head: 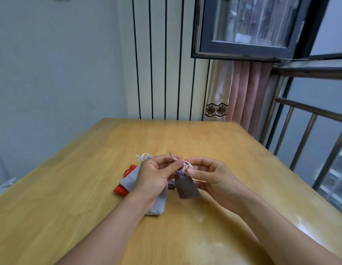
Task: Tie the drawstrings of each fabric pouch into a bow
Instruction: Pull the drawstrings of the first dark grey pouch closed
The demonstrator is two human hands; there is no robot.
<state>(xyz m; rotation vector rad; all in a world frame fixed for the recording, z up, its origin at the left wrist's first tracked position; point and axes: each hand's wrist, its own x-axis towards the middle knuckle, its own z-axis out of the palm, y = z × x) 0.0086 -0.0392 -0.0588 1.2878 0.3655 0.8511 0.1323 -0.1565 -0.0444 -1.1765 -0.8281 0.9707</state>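
On the wooden counter [185, 142] a light grey pouch [131, 177] lay over a red pouch [120, 190], its cords apparently already knotted, though what any pouch held could not be told. Above them the left hand [155, 178] and right hand [210, 174] each pinched the pale drawstrings [182, 164] of a small dark grey pouch [186, 186] hanging between them. The bow looked half-formed, so the next move probably called for pulling the loops snug.
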